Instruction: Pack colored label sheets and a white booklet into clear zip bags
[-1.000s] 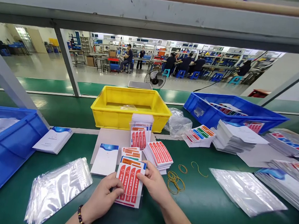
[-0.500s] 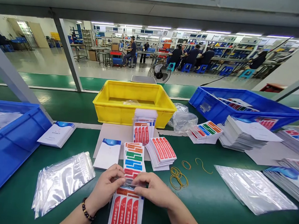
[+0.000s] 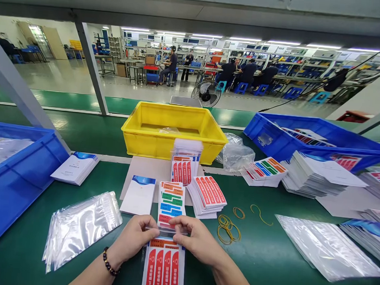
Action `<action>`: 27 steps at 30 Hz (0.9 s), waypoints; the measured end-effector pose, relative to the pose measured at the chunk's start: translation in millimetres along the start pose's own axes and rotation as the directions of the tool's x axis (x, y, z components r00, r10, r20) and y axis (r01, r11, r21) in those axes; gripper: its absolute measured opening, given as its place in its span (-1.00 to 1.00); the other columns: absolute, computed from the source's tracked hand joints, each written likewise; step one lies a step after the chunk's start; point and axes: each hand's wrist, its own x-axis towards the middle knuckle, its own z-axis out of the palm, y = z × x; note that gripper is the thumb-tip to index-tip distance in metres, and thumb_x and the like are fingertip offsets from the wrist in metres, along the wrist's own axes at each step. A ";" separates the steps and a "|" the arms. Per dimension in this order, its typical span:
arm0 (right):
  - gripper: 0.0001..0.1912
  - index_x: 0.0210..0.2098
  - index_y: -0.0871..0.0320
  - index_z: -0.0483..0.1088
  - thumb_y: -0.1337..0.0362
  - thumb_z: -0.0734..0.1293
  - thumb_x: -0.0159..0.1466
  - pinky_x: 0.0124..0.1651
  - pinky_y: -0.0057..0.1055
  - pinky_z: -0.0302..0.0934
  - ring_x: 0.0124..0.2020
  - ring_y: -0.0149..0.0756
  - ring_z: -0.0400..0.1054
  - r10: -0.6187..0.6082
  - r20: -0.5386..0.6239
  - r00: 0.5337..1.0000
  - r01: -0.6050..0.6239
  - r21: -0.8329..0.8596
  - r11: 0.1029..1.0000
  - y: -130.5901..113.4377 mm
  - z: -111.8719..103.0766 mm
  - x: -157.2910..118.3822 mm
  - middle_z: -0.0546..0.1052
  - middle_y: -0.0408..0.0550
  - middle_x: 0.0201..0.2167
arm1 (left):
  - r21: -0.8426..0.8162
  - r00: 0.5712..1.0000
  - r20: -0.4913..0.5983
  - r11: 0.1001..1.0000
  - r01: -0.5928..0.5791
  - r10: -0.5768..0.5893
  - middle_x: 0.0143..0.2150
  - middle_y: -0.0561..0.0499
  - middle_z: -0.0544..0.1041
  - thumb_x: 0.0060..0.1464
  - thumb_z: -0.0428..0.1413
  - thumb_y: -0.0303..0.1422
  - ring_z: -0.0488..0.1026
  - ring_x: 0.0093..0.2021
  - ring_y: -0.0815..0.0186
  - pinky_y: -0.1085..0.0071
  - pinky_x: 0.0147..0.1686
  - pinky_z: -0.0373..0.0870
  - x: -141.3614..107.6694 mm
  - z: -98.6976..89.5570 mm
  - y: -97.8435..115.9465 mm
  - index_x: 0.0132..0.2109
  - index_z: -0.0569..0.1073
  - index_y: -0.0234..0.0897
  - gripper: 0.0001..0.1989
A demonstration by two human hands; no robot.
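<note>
green bench (image 3: 254, 247); hands (image 3: 134, 236) (image 3: 199, 241) pinch bagged "level" labels (image 3: 167, 271)

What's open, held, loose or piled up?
Clear plastic bag of red-striped white sheets: filled, held near its top by left hand and right hand.
Yellow rectangular plastic bin: open-topped, upright.
Blue rectangular plastic bin at right: open-topped, holding sheets.
Tan ring-shaped rubber bands: loose.
Shiny clear plastic bags at left: piled flat.
</note>
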 end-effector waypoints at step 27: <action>-0.92 -0.44 0.16 0.37 0.44 0.28 0.08 -0.31 -0.40 0.17 -0.38 -0.30 0.29 -0.475 -0.047 0.879 0.368 -0.566 0.738 6.8 19.2 -1.8 0.43 -0.10 -0.45 | 0.420 0.917 -0.020 0.836 -0.353 0.397 -0.33 -0.03 0.47 -0.02 0.07 -0.38 0.40 -0.27 0.25 0.39 -0.23 0.29 -10.1 -0.1 4.6 -0.34 0.45 -0.28 -0.91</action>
